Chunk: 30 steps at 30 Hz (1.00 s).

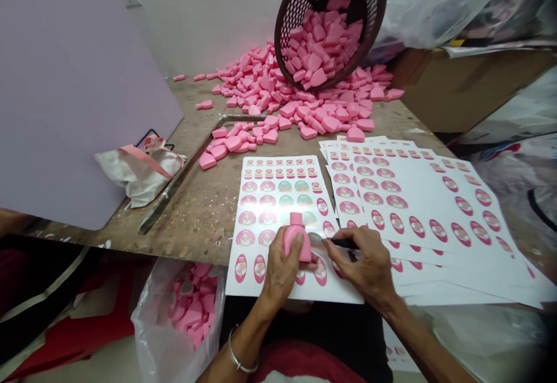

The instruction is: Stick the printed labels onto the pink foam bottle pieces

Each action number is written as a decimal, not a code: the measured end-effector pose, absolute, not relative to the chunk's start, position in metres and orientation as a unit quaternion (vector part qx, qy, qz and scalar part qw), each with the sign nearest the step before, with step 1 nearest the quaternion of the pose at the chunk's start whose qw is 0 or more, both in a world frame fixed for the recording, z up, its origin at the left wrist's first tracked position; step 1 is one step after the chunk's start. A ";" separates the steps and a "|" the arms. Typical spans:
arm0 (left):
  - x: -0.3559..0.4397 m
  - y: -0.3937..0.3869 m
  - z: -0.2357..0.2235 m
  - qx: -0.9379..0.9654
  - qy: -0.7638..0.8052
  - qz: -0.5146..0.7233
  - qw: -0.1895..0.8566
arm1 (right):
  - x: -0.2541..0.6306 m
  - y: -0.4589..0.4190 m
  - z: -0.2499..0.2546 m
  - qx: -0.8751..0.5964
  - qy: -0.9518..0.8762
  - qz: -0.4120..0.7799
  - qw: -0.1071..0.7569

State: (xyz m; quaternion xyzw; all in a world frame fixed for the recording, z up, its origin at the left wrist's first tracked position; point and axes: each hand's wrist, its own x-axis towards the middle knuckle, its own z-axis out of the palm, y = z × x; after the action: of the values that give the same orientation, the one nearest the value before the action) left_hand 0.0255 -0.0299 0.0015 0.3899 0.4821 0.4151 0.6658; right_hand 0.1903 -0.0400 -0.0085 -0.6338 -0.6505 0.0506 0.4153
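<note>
Pink bottles (315,62) lie in a tilted basket (378,6) and a plastic bag (150,319).

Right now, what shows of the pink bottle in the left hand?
The pink bottle looks like smooth plastic, with rounded shoulders and a narrower pink cap pointing away from the person. The left hand grips it above a sticker sheet, thumb across its front. A dark-handled tool is close beside it; contact is unclear.
</note>
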 end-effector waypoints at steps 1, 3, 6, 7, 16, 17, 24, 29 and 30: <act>0.025 -0.030 0.002 0.378 0.482 0.421 0.669 | 0.192 -0.040 -0.003 -0.654 -0.607 0.093 0.442; 0.024 -0.030 0.002 0.343 0.472 0.436 0.685 | 0.193 -0.040 0.010 -0.676 -0.534 0.179 0.475; 0.025 -0.031 0.003 0.273 0.448 0.452 0.721 | 0.188 -0.040 0.024 -0.658 -0.526 0.258 0.473; 0.025 -0.032 0.005 0.257 0.440 0.456 0.730 | 0.184 -0.040 0.027 -0.650 -0.537 0.270 0.464; 0.028 -0.033 0.020 0.238 0.399 0.483 0.742 | 0.161 -0.040 0.027 -0.616 -0.551 0.331 0.456; 0.029 -0.033 0.020 0.237 0.399 0.482 0.743 | 0.161 -0.040 0.027 -0.615 -0.550 0.332 0.457; 0.029 -0.033 0.019 0.236 0.401 0.485 0.741 | 0.159 -0.039 0.023 -0.614 -0.560 0.314 0.459; 0.026 -0.034 0.017 0.297 0.391 0.479 0.728 | 0.162 -0.037 0.017 -0.611 -0.612 0.232 0.445; 0.025 -0.034 0.017 0.319 0.393 0.473 0.721 | 0.163 -0.036 0.016 -0.616 -0.627 0.197 0.434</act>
State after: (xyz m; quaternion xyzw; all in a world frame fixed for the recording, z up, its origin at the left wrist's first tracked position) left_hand 0.0251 -0.0339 0.0167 0.3194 0.3931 0.4730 0.7209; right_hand 0.1628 -0.0364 0.0163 -0.6156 -0.6274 0.1967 0.4345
